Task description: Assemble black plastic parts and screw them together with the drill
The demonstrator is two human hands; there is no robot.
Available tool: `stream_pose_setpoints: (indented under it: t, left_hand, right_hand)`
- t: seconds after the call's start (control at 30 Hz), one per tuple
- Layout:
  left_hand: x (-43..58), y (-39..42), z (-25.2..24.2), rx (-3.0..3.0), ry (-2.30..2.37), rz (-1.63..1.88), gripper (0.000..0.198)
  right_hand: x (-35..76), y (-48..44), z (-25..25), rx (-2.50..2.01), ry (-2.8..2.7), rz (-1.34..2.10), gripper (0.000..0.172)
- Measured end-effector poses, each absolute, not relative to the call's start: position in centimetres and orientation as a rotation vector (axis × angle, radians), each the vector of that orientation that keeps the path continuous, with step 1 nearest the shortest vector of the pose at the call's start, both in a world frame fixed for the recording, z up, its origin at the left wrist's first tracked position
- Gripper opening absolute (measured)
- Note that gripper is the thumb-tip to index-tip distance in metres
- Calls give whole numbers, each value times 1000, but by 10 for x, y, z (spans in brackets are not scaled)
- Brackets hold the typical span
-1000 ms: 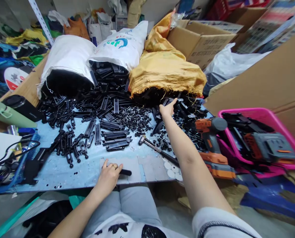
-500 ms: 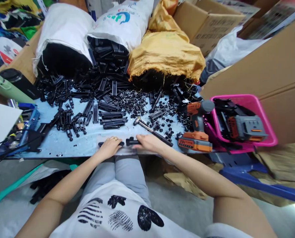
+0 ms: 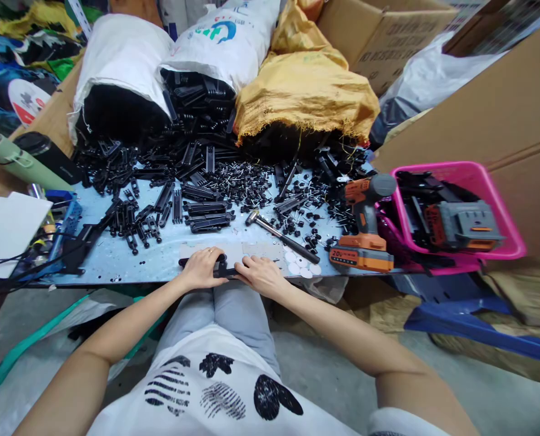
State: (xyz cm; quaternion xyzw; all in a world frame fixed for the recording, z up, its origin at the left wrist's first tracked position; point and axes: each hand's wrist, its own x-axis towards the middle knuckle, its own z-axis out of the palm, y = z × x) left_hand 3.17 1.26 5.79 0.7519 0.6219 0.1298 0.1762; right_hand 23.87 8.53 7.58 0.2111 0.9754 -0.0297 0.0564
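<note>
At the table's front edge, my left hand [image 3: 205,267] is closed around black plastic parts. One long black plastic part [image 3: 224,272] shows between my two hands, its ends partly covered by fingers. My right hand [image 3: 261,275] has its fingers bent over the right end of that part. Beneath both hands lies a greyish flat board [image 3: 251,249]. A hammer [image 3: 279,235] with a black grip rests just beyond my right hand. Several white discs [image 3: 300,264] lie to the right of that hand.
Piles of black parts [image 3: 210,215] and small pins [image 3: 245,184] cover the blue table. White sacks [image 3: 124,51] and a yellow sack [image 3: 306,91] stand behind. An orange cordless drill [image 3: 365,227] and a pink basket [image 3: 515,242] are at right; a blue tray [image 3: 72,218] is at left.
My right hand has drawn in and slightly down beside my left. The black part that lay under the right hand now spans both hands. White discs have come into view.
</note>
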Motion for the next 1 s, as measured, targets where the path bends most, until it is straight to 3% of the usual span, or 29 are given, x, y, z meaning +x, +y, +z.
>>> stream_pose_setpoints:
  t: [0.17, 0.33, 0.47, 0.67, 0.73, 0.87, 1.0]
  left_hand:
    - [29, 7, 54, 2120, 1788, 531, 62]
    - [29, 5, 47, 2134, 1780, 606, 44]
    - [25, 4, 45, 2132, 1745, 678, 42]
    - [31, 10, 52, 2106, 1743, 529, 47]
    - [39, 28, 58, 2169, 1708, 471, 49]
    - [55, 104, 72, 2258, 1827, 487, 31]
    - [62, 184, 70, 2246, 1902, 296, 27]
  right_hand:
    - [232, 79, 92, 681, 2945, -84, 32]
    - [226, 81, 101, 674, 2935, -57, 31]
    - [223, 86, 109, 561, 2964, -47, 32]
    - [231, 106, 92, 468, 3027, -49, 34]
    - [240, 113, 74, 516, 3067, -97, 36]
    - [261, 119, 42, 631, 3150, -228, 39]
    - [273, 112, 29, 724, 3141, -341, 40]
